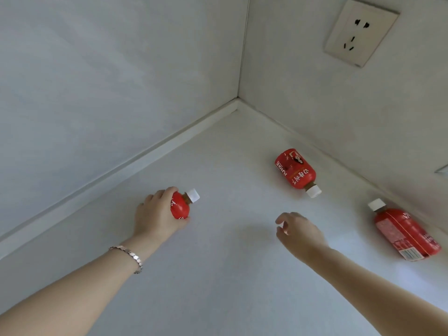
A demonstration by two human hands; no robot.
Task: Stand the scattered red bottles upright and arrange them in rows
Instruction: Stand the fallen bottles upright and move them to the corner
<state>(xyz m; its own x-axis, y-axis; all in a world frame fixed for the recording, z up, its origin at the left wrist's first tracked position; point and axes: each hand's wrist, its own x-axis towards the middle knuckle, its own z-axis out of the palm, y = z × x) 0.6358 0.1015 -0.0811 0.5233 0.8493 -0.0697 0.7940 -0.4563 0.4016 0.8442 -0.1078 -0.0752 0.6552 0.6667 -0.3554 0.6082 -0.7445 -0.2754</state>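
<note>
Three red bottles with white caps are on a white surface. My left hand (155,214) grips one bottle (181,206) around its body; its cap points up and to the right, and most of its body is hidden by my fingers. A second bottle (296,170) lies on its side near the right wall, cap toward me. The third bottle (404,232) lies on its side at the far right, cap pointing away. My right hand (299,232) hovers between them with fingers loosely curled and holds nothing.
The white surface (230,275) meets two white walls in a corner (238,99) at the back. A wall socket (358,32) sits high on the right wall. A bracelet (128,257) is on my left wrist.
</note>
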